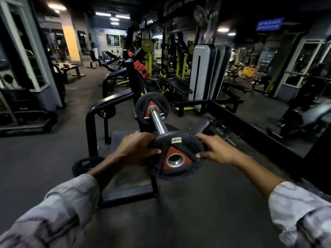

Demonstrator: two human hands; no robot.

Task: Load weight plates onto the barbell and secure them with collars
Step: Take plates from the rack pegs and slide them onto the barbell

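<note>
- Nearest us, two pale, marbled fabric sleeves [59, 212] reach in from the bottom corners toward the near plate.
- Our left hand [138, 149] grips the left edge of the near plate [177, 154], fingers curled over its rim and thumb pressed on its face.
- Our right hand [216, 150] holds the opposite right edge, fingertips hooked on the rim; the two hands sit apart with the plate clamped between them.
- The near plate is a round black disc, matte and rubbery-looking, with a red triangular inset around a polished metal ring at its bore; a small pale label sits near its top edge.
- We see straight into that bore, and the bar sleeve [158, 120], a smooth shiny steel cylinder, rises from behind the plate's top edge; whether the sleeve's tip is already inside the bore we cannot tell.
- Just beyond the near plate, farther up the sleeve, a second plate [151, 106] of the same black-and-red make is already seated on the bar.
- Left of the near plate, a third black disc [86, 164] leans low by a black tubular steel frame [93, 120] with rounded bends.
- Below the near plate lies dark, grainy rubber flooring [197, 212].
- Far behind the near plate stand a white upright machine shroud [202, 72] and yellow-green machines [148, 56], blurred.
</note>
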